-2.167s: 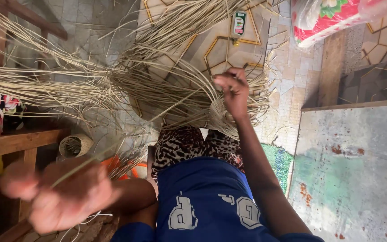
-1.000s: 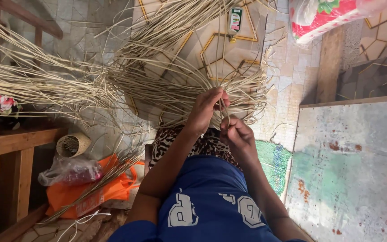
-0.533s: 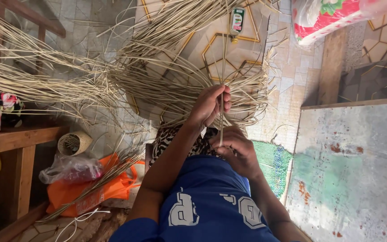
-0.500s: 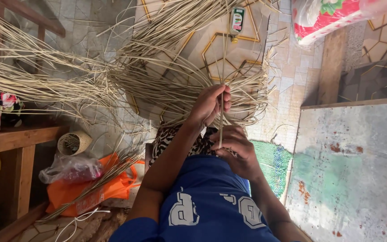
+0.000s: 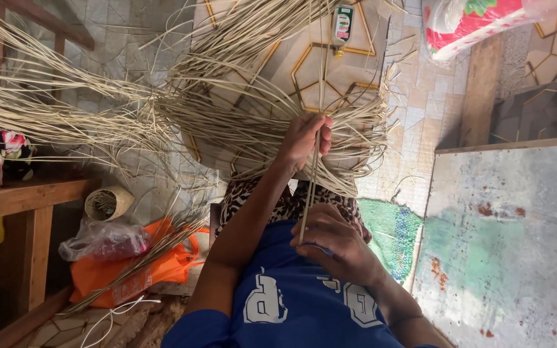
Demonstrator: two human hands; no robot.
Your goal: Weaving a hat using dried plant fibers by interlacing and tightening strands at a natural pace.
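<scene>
Patterned floor tiles (image 5: 330,77) lie under a wide tangle of pale reed strands (image 5: 240,122) that fans out over our lap. Our left hand (image 5: 304,138) closes around the woven mass where a single strand (image 5: 312,187) runs through it, and our right hand (image 5: 336,248) pinches that strand's lower end against our blue shirt (image 5: 291,303). We judge the strand could kink or snap if the pull goes sideways, and the loose ends near the orange bag (image 5: 156,267) and small basket (image 5: 107,203) could snag and drag the weave apart.
</scene>
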